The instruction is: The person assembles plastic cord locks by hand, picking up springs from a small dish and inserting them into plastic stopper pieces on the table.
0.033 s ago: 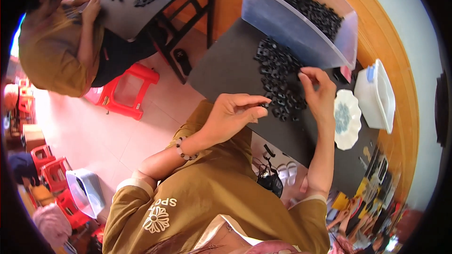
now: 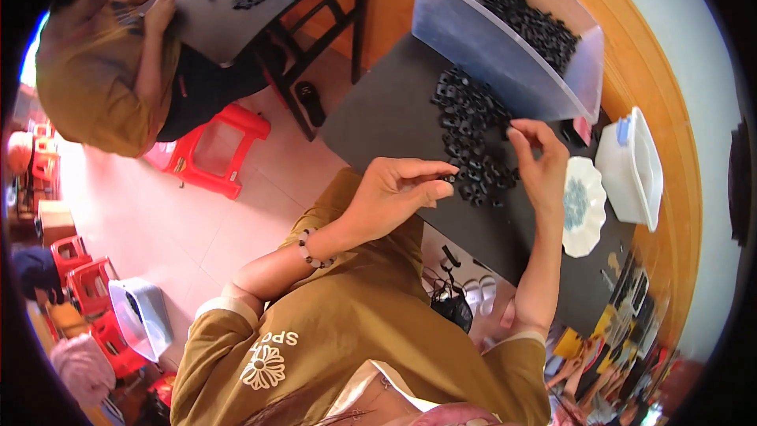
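My left hand (image 2: 398, 197) pinches a small black plastic piece (image 2: 448, 179) between thumb and forefinger, just off the near left side of a loose pile. That pile of small black plastic pieces (image 2: 465, 118) lies spread on the dark table (image 2: 371, 102). At the pile's right side, my right hand (image 2: 542, 159) has its thumb and forefinger tips pressed together. Whatever they may hold is too small to make out. Right of this hand sits a white scalloped dish (image 2: 587, 233) with small pale bluish bits (image 2: 578, 197) in it.
Behind the pile stands a clear plastic bin (image 2: 505, 71) filled with similar black pieces. A white plastic tub (image 2: 623, 173) is beside the dish, near the wood-panelled wall. At the far left, another person (image 2: 102, 95) sits at a second table (image 2: 229, 28) near a red stool (image 2: 221, 150).
The whole view has shifted slightly. Both hands keep nearly the same places by the pile, and the left still pinches its black piece.
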{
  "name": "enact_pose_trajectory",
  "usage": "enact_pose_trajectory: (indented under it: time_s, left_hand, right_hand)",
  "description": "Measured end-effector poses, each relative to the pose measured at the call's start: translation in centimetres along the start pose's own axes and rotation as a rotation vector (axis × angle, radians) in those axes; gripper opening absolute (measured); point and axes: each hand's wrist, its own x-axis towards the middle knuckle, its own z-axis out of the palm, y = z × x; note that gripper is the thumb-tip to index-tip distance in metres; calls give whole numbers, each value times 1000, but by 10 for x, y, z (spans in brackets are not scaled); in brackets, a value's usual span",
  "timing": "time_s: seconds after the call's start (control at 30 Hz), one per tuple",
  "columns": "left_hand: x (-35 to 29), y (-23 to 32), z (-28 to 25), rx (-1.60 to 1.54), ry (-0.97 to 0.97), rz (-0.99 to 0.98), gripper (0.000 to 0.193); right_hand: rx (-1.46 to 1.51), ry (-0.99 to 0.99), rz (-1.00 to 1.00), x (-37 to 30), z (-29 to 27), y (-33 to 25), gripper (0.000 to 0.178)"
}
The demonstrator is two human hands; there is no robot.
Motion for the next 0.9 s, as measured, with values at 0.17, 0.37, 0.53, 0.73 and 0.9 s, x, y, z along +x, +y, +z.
enact_pose_trajectory:
  time_s: [0.17,0.37,0.53,0.73,0.9]
  left_hand:
    - [3,-5,4,-52,10,65,25]
    - [8,1,6,-24,-26,151,26]
    - [7,4,12,35,-34,192,26]
    - [6,4,16,-2,4,242,28]
    - [10,5,18,77,-18,323,27]
  right_hand:
    - [429,-94,152,-5,-11,-29,14]
    - [681,-225,163,-19,-14,-46,18]
    - [875,-273,193,-29,-8,-53,17]
    - [957,-332,167,-30,-5,-53,17]
    - [901,-341,99,-32,-7,-52,16]
